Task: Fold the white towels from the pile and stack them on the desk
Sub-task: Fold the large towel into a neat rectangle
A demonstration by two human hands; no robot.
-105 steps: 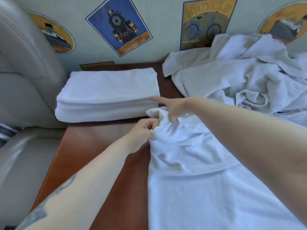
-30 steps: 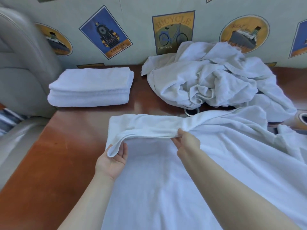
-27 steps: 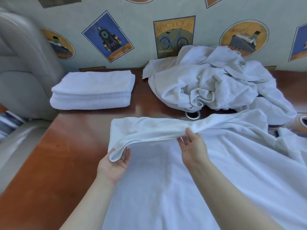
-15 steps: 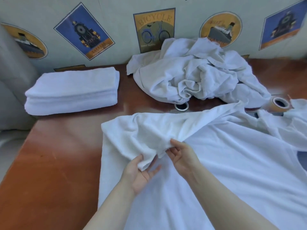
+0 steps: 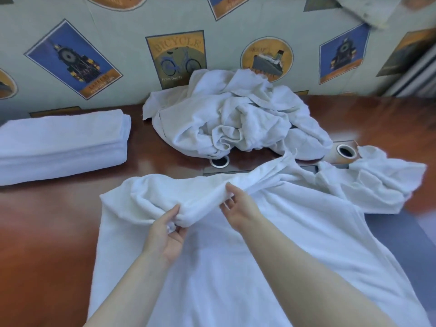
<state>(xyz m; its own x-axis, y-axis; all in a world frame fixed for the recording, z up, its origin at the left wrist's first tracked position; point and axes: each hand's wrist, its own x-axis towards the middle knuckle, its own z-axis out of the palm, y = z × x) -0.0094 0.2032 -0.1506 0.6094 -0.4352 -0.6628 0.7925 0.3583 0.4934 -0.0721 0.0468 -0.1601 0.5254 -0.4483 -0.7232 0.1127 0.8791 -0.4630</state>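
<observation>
A large white towel (image 5: 271, 251) lies spread over the near part of the brown desk (image 5: 47, 227), its far edge bunched into a raised fold. My left hand (image 5: 166, 234) pinches that fold from below, thumb on top. My right hand (image 5: 238, 206) grips the same fold a little to the right. A crumpled pile of white towels (image 5: 231, 119) sits against the wall at the back. A stack of folded white towels (image 5: 61, 142) rests at the far left of the desk.
A roll of tape (image 5: 343, 153) stands at the right, beside a bunched part of the towel (image 5: 382, 182). A round cable grommet (image 5: 220, 160) sits in the desk below the pile. The wall (image 5: 132, 74) behind carries printed posters.
My hands have moved closer together along the towel's far edge and bunched it. The view has shifted right, so the folded stack now sits at the left edge.
</observation>
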